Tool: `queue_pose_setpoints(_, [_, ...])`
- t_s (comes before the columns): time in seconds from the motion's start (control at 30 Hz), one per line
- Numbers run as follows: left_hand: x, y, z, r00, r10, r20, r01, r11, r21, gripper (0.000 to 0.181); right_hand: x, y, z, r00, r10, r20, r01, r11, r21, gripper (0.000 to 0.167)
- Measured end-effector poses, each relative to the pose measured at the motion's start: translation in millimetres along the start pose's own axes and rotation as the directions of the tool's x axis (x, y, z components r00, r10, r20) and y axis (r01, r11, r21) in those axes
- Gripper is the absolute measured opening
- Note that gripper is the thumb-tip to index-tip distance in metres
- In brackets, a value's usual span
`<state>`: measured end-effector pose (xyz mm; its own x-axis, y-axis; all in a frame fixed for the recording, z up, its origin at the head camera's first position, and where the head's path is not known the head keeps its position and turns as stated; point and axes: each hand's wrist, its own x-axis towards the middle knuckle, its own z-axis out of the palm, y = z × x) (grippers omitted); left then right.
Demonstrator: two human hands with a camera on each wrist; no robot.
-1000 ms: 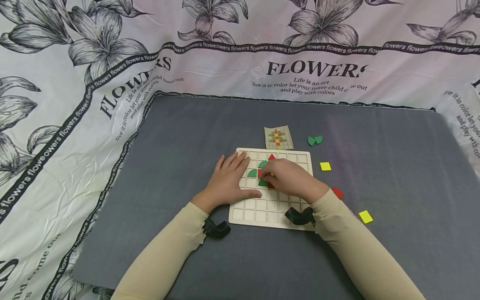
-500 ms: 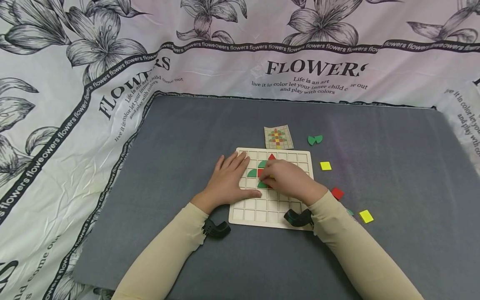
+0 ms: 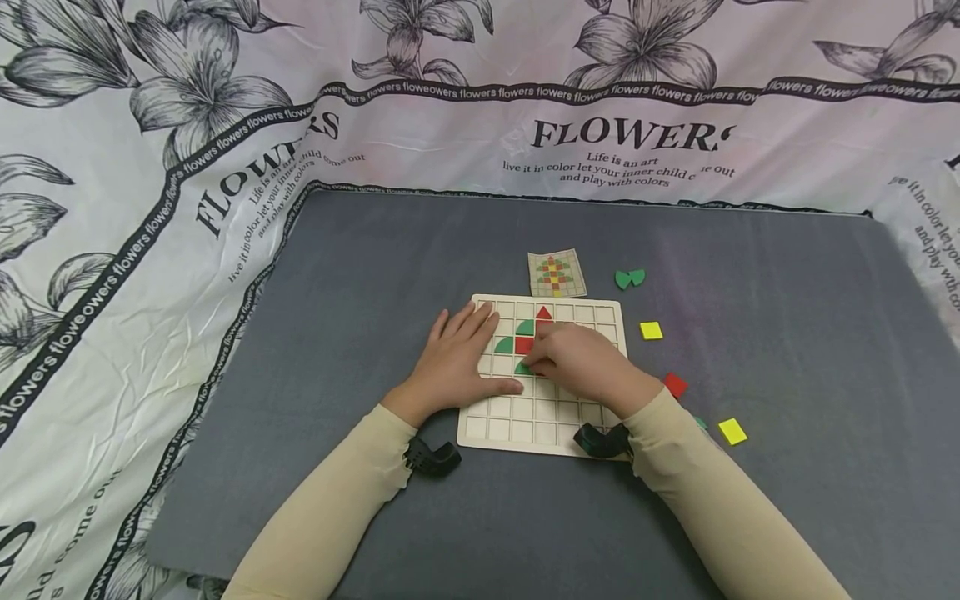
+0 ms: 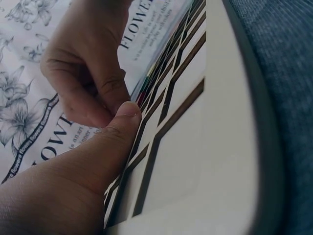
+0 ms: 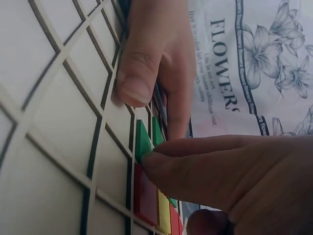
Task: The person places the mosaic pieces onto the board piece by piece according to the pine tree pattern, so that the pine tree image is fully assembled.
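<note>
A pale gridded board (image 3: 498, 430) lies on the grey table. My left hand (image 3: 452, 367) rests on its left part, fingers spread and thumb stretched along the grid. My right hand (image 3: 581, 362) is over the middle, its thumb and fingertips at a green quarter-round piece (image 5: 143, 140) in a grid cell. Beside that piece, in the right wrist view, sit a red piece (image 5: 145, 196) and a yellow piece (image 5: 164, 210). Farther up the board are a red triangle (image 3: 543, 313), green pieces (image 3: 504, 345) and a red square (image 3: 523, 345). The right hand hides other cells.
A small pattern card (image 3: 556, 274) lies behind the board. To the right are two green pieces (image 3: 630, 279), a yellow square (image 3: 651, 331), a red piece (image 3: 675, 385) and another yellow square (image 3: 732, 431); a green piece (image 3: 701, 423) is partly under the right sleeve.
My right hand has shifted slightly to the right, uncovering more of the red square. The left hand has stayed in place.
</note>
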<state>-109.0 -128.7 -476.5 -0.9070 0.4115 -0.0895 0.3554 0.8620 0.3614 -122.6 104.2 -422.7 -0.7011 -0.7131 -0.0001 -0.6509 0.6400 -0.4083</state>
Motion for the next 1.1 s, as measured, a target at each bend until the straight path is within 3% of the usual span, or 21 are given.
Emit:
queue_pose_setpoints(0.37, [1.1,3.0,0.8,1.0,-0.014,0.011,0.014,1.0,-0.012,0.116,-19.2,4.8,-3.2,0.999,0.047,-0.017,-0.048,0.999,-0.016,0.009])
queue_pose_setpoints(0.63, [1.6,1.0,0.1,1.0,-0.019,-0.003,0.019,1.0,-0.007,0.117,-38.5,7.0,-18.1,0.997,0.07,-0.039,-0.071,0.997,-0.022,0.01])
queue_pose_setpoints(0.93, [-0.3,1.0,-1.4,1.0,-0.019,0.01,0.019,1.0,-0.019,0.116,-62.8,14.6,-30.2,0.978,0.205,-0.026,-0.205,0.979,-0.014,0.016])
queue_pose_setpoints(1.1, [0.1,0.9,-1.7,1.0,-0.015,0.009,0.015,1.0,-0.018,0.116,-76.4,23.3,-32.7,0.975,0.217,-0.035,-0.218,0.976,-0.005,0.012])
